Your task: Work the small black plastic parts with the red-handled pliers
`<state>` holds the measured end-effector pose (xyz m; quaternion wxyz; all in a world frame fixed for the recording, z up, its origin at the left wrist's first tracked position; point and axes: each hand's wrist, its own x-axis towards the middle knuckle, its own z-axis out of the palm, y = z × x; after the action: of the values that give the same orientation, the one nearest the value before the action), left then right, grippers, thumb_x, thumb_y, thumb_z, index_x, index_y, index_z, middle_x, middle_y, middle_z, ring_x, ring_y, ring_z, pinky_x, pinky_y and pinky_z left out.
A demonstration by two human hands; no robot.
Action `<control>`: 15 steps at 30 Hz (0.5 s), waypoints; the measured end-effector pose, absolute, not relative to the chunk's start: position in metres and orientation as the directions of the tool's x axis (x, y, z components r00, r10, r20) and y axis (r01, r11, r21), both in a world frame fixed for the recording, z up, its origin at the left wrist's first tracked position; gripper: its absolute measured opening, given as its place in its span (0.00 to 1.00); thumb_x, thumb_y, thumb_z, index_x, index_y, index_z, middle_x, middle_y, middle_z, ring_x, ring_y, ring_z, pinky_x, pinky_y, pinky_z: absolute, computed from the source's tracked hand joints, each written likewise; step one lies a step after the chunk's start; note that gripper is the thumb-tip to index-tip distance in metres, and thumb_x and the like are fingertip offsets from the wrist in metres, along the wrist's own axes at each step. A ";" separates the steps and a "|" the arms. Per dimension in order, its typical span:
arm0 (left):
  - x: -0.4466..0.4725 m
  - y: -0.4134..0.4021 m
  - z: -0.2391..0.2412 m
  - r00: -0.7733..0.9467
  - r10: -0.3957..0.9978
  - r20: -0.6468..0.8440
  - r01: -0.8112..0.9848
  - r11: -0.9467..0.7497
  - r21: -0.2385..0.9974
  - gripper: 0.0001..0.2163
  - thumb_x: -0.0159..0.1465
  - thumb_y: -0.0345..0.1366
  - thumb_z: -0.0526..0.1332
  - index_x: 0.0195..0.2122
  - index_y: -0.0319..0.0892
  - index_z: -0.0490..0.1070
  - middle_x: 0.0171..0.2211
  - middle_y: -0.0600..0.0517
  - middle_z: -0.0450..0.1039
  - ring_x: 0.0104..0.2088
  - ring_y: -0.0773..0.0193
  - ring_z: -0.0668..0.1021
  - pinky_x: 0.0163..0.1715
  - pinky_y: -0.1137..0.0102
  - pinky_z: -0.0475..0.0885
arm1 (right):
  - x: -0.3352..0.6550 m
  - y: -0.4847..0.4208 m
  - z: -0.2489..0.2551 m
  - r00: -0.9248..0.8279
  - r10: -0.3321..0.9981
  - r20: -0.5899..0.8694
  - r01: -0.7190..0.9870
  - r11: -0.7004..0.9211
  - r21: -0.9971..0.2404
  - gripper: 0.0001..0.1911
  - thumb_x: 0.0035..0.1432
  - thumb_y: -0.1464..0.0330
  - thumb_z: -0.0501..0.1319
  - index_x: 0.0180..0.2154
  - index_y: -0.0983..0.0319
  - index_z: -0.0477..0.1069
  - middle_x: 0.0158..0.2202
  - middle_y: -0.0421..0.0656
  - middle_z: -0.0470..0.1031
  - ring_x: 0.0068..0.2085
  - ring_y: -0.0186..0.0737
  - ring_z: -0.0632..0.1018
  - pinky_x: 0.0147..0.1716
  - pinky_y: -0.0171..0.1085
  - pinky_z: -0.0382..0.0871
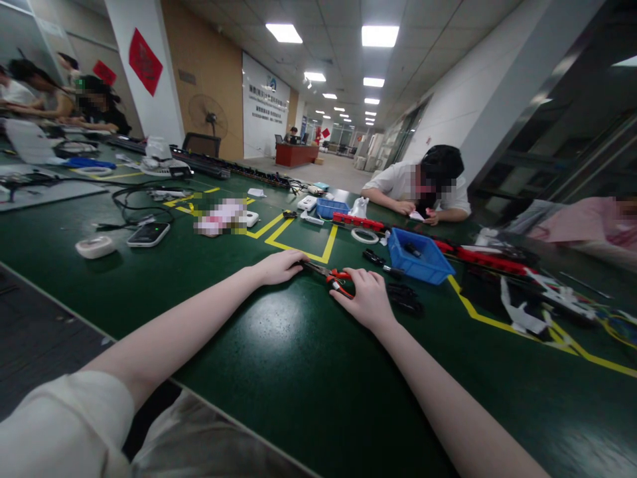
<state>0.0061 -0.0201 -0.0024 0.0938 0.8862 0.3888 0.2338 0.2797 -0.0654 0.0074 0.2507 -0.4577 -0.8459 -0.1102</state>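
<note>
Both my arms reach out over a dark green table (279, 358). My right hand (365, 297) is closed around the red and black handles of a pair of pliers (334, 279). The pliers' metal jaws point left toward my left hand (279, 265), whose fingers are curled and pinched right at the jaw tips. What the left fingers hold there is too small to make out. Both hands rest on the table surface.
A blue bin (418, 255) with small parts stands just right of my hands, black tools (405, 299) beside it. Yellow tape lines (298, 249), a phone (148, 234), a white round device (95, 247), cables and red strips lie further off. Other people sit at the far side and the left end.
</note>
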 end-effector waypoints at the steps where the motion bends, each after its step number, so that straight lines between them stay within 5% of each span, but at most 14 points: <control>1: 0.006 -0.021 -0.002 0.587 0.734 0.341 0.649 -0.679 0.345 0.14 0.67 0.34 0.54 0.53 0.42 0.67 0.52 0.46 0.71 0.52 0.56 0.74 0.54 0.62 0.69 | 0.280 -0.066 0.008 -0.455 0.717 0.528 0.830 0.557 -0.041 0.26 0.57 0.53 0.60 0.50 0.64 0.68 0.47 0.51 0.75 0.49 0.51 0.73 0.54 0.48 0.56; 15: 0.009 -0.024 -0.002 0.562 0.743 0.362 0.654 -0.668 0.356 0.14 0.68 0.35 0.53 0.53 0.42 0.67 0.52 0.45 0.72 0.52 0.56 0.74 0.54 0.62 0.69 | 0.279 -0.068 0.010 -0.446 0.706 0.549 0.832 0.553 -0.035 0.25 0.56 0.54 0.60 0.50 0.62 0.68 0.45 0.49 0.75 0.47 0.51 0.73 0.52 0.47 0.58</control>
<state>0.0086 -0.0238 -0.0016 0.0908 0.8792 0.3973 0.2468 0.2790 -0.0683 0.0103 0.2607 -0.4571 -0.8417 -0.1209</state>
